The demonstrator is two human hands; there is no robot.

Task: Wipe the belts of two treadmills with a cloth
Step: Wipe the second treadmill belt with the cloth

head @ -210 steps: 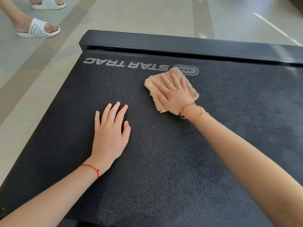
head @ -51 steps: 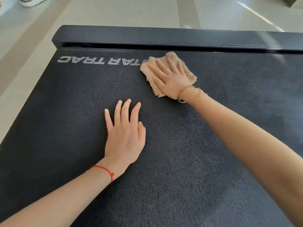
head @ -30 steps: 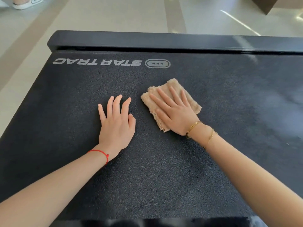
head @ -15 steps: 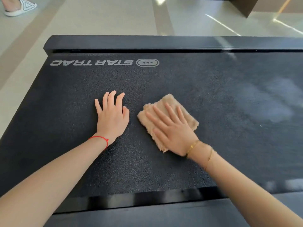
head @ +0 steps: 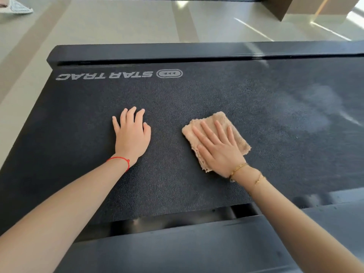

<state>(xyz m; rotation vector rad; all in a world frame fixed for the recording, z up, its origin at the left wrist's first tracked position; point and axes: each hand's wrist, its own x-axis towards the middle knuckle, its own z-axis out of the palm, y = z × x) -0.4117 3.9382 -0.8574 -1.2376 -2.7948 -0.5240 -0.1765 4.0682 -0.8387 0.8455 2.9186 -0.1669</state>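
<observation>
Currently the tan cloth (head: 216, 134) lies flat on the black treadmill belt (head: 197, 95), near its middle. The right hand (head: 218, 148) presses it down with straight, spread fingers (head: 204, 128), gripping nothing. The left hand (head: 132, 134) rests flat on the belt just beside, fingers extended. Judged progress: wiping of this belt is under way; a hazy patch at right suggests unfinished area, and no second treadmill is visible.
</observation>
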